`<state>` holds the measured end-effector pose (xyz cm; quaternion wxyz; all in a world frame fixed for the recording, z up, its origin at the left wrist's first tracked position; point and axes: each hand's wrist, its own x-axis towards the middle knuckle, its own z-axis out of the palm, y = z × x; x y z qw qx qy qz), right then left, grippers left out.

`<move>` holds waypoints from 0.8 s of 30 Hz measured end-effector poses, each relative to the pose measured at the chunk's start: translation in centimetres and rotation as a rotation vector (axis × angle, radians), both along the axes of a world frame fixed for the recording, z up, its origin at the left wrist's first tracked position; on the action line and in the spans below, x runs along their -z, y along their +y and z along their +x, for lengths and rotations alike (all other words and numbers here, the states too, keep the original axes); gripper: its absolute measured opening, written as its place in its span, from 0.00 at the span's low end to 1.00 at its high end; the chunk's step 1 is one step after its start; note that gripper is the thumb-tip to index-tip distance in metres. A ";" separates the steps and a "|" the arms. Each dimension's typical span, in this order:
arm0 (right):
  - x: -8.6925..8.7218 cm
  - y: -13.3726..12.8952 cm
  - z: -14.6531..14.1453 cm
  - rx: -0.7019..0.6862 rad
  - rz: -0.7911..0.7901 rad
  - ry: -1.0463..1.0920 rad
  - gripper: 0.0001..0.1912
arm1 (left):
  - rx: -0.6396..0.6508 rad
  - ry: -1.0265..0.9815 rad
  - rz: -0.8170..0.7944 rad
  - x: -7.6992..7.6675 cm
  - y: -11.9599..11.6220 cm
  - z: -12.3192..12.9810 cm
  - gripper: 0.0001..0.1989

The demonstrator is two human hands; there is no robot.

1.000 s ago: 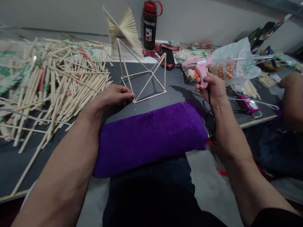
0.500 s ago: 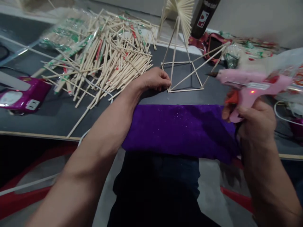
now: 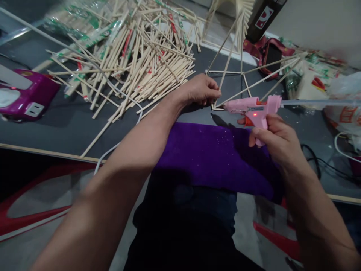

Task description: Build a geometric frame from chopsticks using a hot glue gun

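At the table's far side stands an open frame of thin wooden sticks [image 3: 254, 84], joined at the corners. My left hand [image 3: 203, 89] is closed at its near left corner, pinching the low end of a slanting stick [image 3: 226, 69]. In my right hand [image 3: 278, 135] is a pink glue gun [image 3: 254, 107], its red light lit and a finger at the orange trigger. The gun points left, its nozzle close to that corner; whether it touches cannot be told. A clear glue stick [image 3: 316, 102] sticks out of its back.
A large heap of wooden sticks [image 3: 152, 64] covers the back left. A purple power block [image 3: 31, 94] lies at far left, with a white cord [image 3: 139, 118] running past my left arm. Purple cloth [image 3: 203, 154] hangs over the front edge. Behind stands a fanned stick piece [image 3: 246, 17].
My right hand has brought the glue gun leftward to the frame's near left corner. My left hand still pinches there. The whole view has shifted slightly.
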<state>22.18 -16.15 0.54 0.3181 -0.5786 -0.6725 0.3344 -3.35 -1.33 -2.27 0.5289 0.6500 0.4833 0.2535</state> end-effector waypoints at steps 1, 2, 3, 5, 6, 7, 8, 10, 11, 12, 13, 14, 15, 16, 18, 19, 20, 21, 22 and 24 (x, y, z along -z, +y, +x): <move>0.0 0.0 0.0 0.003 -0.005 -0.026 0.14 | -0.005 -0.004 0.000 0.0 0.0 0.0 0.07; 0.0 0.0 -0.1 0.008 -0.008 -0.048 0.11 | -0.011 -0.012 0.001 -0.1 -0.1 0.0 0.08; 0.0 0.0 -0.2 0.014 -0.006 -0.065 0.09 | -0.018 -0.023 0.001 -0.2 -0.1 -0.1 0.08; -0.1 0.2 -0.5 0.013 0.009 -0.077 0.05 | -0.032 -0.050 -0.003 -0.3 -0.1 -0.1 0.07; -0.2 0.3 -0.7 0.003 0.017 -0.079 0.04 | -0.037 -0.059 -0.007 -0.3 -0.1 -0.1 0.07; -0.2 0.4 -0.9 -0.006 0.022 -0.083 0.04 | -0.039 -0.065 -0.012 -0.3 -0.1 -0.1 0.06; -0.2 0.5 -1.0 -0.014 0.025 -0.088 0.04 | -0.039 -0.067 -0.016 -0.3 -0.1 -0.1 0.06; -0.2 0.6 -1.2 -0.024 0.025 -0.102 0.04 | -0.035 -0.066 -0.019 -0.2 0.0 -0.1 0.05; -0.2 0.7 -1.3 -0.029 0.021 -0.103 0.05 | -0.032 -0.069 -0.019 -0.1 0.0 -0.1 0.05; -0.1 0.7 -1.3 -0.031 0.013 -0.101 0.06 | -0.029 -0.074 -0.020 -0.1 0.0 -0.1 0.06; 0.0 0.7 -1.3 -0.030 0.009 -0.093 0.08 | -0.026 -0.080 -0.020 -0.1 0.0 -0.1 0.06; 0.1 0.7 -1.2 -0.030 0.005 -0.087 0.09 | -0.025 -0.086 -0.021 -0.1 0.0 -0.1 0.07; 0.2 0.8 -1.2 -0.033 0.004 -0.086 0.10 | -0.024 -0.087 -0.023 -0.1 0.0 -0.1 0.07; 0.3 0.8 -1.1 -0.040 0.008 -0.090 0.10 | -0.027 -0.085 -0.026 -0.2 -0.1 -0.1 0.08; 0.7 0.9 -0.9 -0.065 0.047 -0.101 0.09 | -0.036 -0.079 -0.030 -0.3 -0.3 -0.1 0.10; 0.9 1.0 -0.8 -0.082 0.073 -0.109 0.09 | -0.038 -0.078 -0.033 -0.4 -0.4 -0.1 0.10; 1.0 1.0 -0.7 -0.096 0.099 -0.116 0.08 | -0.039 -0.077 -0.036 -0.6 -0.5 -0.1 0.11; 1.2 1.1 -0.5 -0.107 0.124 -0.119 0.07 | -0.040 -0.079 -0.038 -0.7 -0.6 -0.1 0.11; 1.3 1.2 -0.4 -0.118 0.141 -0.122 0.07 | -0.041 -0.081 -0.040 -0.8 -0.8 -0.1 0.11; 1.6 1.2 -0.3 -0.133 0.155 -0.133 0.05 | -0.045 -0.080 -0.042 -0.9 -0.9 -0.1 0.12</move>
